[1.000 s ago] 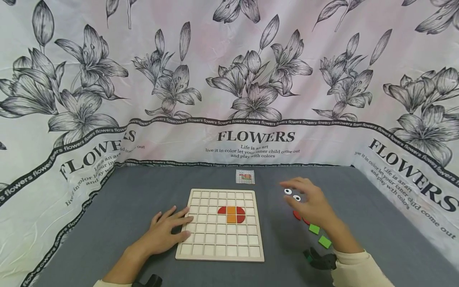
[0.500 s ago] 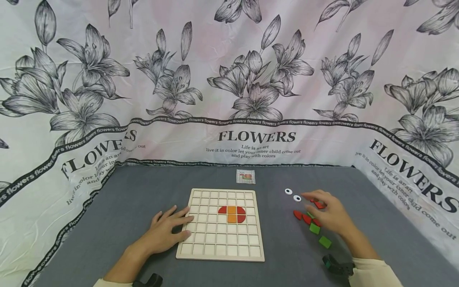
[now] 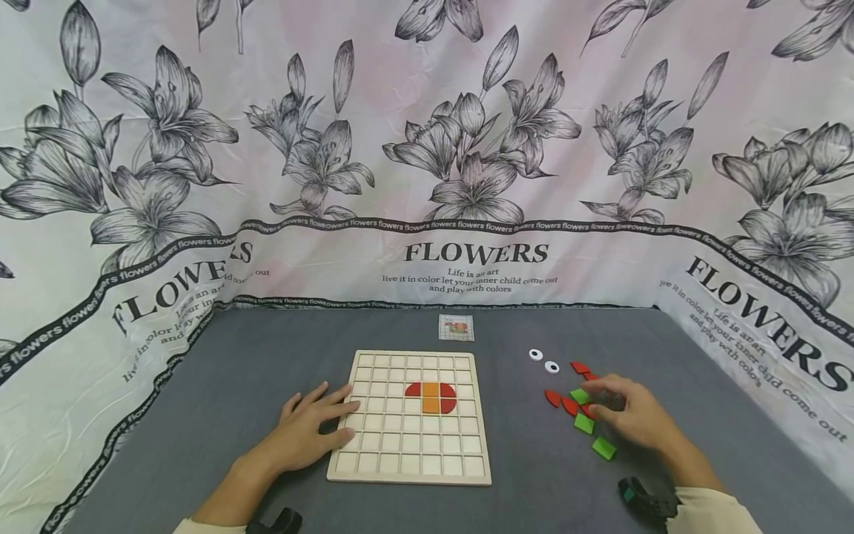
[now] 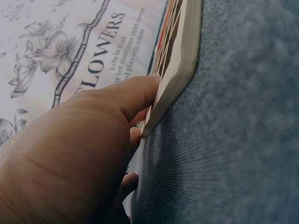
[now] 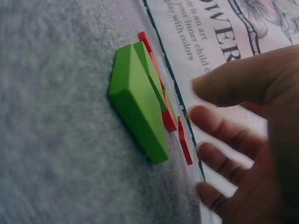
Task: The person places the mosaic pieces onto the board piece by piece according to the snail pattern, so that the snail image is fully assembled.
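A wooden grid board (image 3: 410,445) lies on the grey cloth, with two orange squares (image 3: 431,397) and several red quarter-round pieces (image 3: 448,399) set in its cells. My left hand (image 3: 303,434) rests at the board's left edge, fingers spread; in the left wrist view the thumb (image 4: 140,93) touches the rim. Over the loose pieces on the right hovers my right hand (image 3: 630,411), thumb and fingers apart with nothing between them. Beside its fingertips are a green square (image 3: 579,396) and red pieces (image 3: 569,406). Large in the right wrist view is another green square (image 5: 135,102).
Two white eye discs (image 3: 543,361) lie between the board and the loose pieces. Another green square (image 3: 604,448) lies nearer the front. A small picture card (image 3: 457,328) sits behind the board. Flower-printed cloth (image 3: 477,267) hangs along the table's back and sides.
My right hand has moved from above the eye discs rightward and nearer to me, uncovering the discs and more red and green pieces. My left hand and the board have stayed put.
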`<act>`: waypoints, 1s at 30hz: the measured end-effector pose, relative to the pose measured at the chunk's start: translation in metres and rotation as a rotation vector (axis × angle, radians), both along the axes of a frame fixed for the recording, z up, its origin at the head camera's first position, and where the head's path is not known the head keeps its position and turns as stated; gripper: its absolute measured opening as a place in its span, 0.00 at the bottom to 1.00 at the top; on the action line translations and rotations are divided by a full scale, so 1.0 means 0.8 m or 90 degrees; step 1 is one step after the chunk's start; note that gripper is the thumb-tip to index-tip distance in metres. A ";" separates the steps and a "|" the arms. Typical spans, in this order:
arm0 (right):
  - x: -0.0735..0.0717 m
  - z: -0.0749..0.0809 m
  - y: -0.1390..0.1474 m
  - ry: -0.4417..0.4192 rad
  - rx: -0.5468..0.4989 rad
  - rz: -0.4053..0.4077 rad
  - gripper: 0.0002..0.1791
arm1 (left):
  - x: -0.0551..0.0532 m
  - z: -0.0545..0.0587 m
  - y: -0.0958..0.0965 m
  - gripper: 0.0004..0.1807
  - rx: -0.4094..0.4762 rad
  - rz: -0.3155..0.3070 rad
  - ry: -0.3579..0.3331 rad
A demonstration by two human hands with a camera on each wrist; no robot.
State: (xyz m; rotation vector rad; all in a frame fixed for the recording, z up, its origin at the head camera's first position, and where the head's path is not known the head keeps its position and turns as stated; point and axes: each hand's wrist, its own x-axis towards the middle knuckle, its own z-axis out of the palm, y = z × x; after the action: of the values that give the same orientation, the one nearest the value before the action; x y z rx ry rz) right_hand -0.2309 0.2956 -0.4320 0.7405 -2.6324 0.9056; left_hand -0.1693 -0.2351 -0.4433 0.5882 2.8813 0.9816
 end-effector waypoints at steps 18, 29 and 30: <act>-0.003 -0.013 0.006 -0.026 0.044 -0.037 0.13 | -0.002 -0.001 -0.002 0.28 -0.015 -0.001 0.022; 0.001 -0.007 0.005 -0.069 0.045 -0.040 0.10 | 0.000 -0.002 -0.001 0.29 -0.006 -0.007 0.027; 0.002 -0.007 0.006 -0.068 0.047 -0.039 0.10 | 0.000 -0.002 0.000 0.29 -0.006 -0.007 0.026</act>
State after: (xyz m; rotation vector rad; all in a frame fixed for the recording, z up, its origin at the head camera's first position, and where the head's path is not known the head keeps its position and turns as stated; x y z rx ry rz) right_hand -0.2294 0.3001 -0.4374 0.6411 -2.7787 0.8571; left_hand -0.1693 -0.2354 -0.4449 0.6311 2.9126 0.9661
